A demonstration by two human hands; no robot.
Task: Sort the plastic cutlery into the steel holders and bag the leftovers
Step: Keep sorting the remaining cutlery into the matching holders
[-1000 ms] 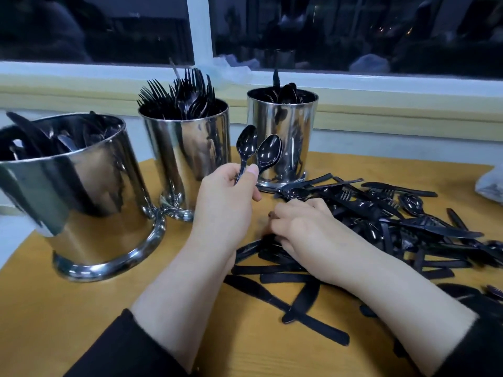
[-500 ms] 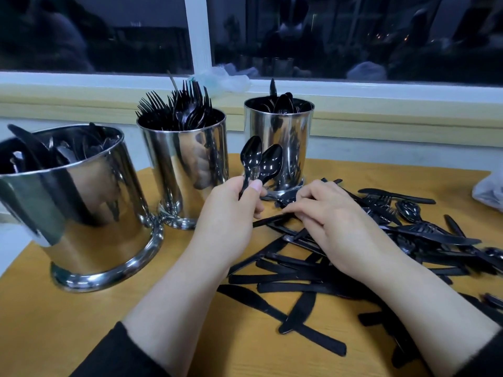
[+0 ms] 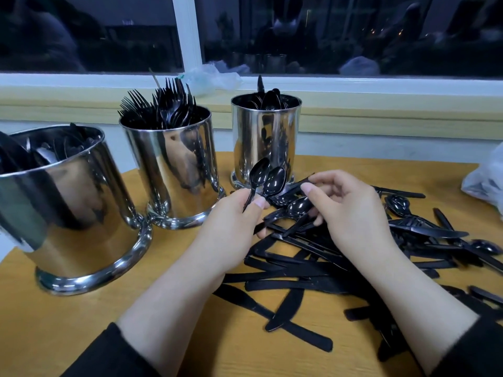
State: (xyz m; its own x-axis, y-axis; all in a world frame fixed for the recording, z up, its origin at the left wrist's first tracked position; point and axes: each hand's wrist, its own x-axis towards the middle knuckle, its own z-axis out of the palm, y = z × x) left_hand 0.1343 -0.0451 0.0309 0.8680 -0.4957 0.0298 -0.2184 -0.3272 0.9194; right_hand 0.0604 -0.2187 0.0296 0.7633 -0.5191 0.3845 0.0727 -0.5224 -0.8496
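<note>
Black plastic cutlery (image 3: 321,270), mostly knives with flat handles, lies in a loose heap on the yellow wooden table (image 3: 81,336), spreading from the near middle out to the right edge, with spoons and a few forks mixed in farther back. Two forearms in dark sleeves reach in from the near edge. The left hand (image 3: 231,229) has its fingers curled round the handles of two black plastic spoons (image 3: 268,178), which stand upright with their bowls side by side above the thumb. Just beside it, the right hand (image 3: 351,213) pinches a third black spoon (image 3: 298,206) by its handle, bowl pointing toward the left hand, just above the heap. On the left, nearest, stands a wide polished steel holder (image 3: 68,219) with dark pieces leaning inside; what kind they are is hard to tell. Beyond it a second steel holder (image 3: 171,170) is crammed with black forks (image 3: 163,107), tines up. Farther back and to the right, the third, narrower steel holder (image 3: 265,137) holds black spoons, right behind the two held by the left hand. At the far right edge a crumpled clear plastic bag (image 3: 487,178) rests on the table. Another scrap of thin plastic (image 3: 215,78) sits on the white window sill, with dark glass behind it.
</note>
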